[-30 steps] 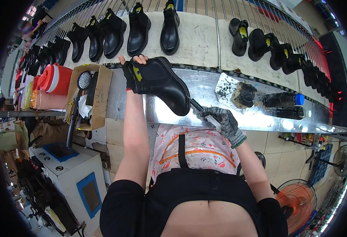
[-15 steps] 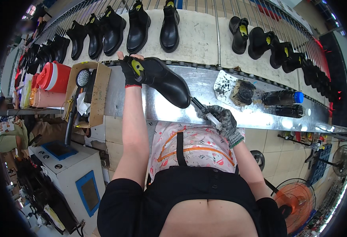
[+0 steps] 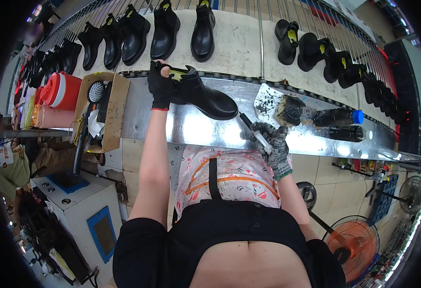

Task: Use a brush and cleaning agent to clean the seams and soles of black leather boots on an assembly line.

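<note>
My left hand (image 3: 161, 89), in a black glove with bare fingertips, grips a black ankle boot (image 3: 213, 102) by its shaft, over the metal worktop (image 3: 191, 129). The boot's toe points right and toward me, and yellow lining shows at its opening. In a grey knitted glove, my right hand (image 3: 273, 144) is closed around a slim tool (image 3: 262, 139) with a white part and a dark front end. That dark end points at the boot's toe and is close to it; whether they touch I cannot tell.
Right of the boot lie a black-smeared white sheet (image 3: 265, 103), a blackened sponge (image 3: 288, 111) and two dark bottles (image 3: 334, 117). A cardboard box (image 3: 118, 103) with a hairbrush (image 3: 96, 92) stands left, beside a red jug (image 3: 62, 91). Several boots (image 3: 203, 36) line the far conveyor.
The boot has turned in my left hand, its toe now farther right and higher in the picture. My right hand still holds the tool, its front end now raised slightly.
</note>
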Motion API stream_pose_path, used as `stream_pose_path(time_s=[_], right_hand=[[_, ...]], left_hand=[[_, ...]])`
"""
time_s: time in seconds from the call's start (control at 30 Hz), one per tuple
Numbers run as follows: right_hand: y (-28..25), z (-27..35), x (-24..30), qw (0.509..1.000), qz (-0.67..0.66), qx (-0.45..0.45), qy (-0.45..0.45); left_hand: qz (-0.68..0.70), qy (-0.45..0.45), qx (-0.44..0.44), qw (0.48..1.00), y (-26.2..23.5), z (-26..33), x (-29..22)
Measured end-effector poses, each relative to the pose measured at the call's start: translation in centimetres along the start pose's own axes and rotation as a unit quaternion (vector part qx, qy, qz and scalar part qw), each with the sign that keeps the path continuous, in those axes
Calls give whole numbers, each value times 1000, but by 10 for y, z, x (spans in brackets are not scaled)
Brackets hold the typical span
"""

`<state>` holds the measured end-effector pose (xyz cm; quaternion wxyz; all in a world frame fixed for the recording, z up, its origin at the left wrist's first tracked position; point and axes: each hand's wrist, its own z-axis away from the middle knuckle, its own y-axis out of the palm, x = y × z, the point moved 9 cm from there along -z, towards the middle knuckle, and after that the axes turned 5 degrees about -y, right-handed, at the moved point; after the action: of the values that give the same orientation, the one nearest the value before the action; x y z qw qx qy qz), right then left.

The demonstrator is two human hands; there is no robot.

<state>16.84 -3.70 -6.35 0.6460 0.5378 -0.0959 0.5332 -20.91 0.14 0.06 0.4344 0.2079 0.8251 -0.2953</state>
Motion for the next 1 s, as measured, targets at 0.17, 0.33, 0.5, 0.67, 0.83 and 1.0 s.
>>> stream_pose_path(time_s=[0.17, 0.33, 0.5, 0.67, 0.83, 1.0], right_hand=[[2, 1, 14, 998, 56, -16, -29], [6, -1, 24, 989, 125, -35, -75], [6, -7, 27, 961, 222, 6, -163], [23, -5, 34, 943, 271, 19, -191], [47, -1, 39, 885, 430, 32, -178], [56, 4, 34, 870, 462, 97, -143]], left_hand=[[-82, 7, -33, 996, -18, 23, -32], [-107, -38, -4, 994, -25, 56, -69], [-153, -106, 34, 982, -24, 90, -101], [-93, -153, 100, 979, -17, 123, -107], [67, -283, 160, 943, -14, 160, -83], [194, -444, 160, 860, -8, 192, -74]])
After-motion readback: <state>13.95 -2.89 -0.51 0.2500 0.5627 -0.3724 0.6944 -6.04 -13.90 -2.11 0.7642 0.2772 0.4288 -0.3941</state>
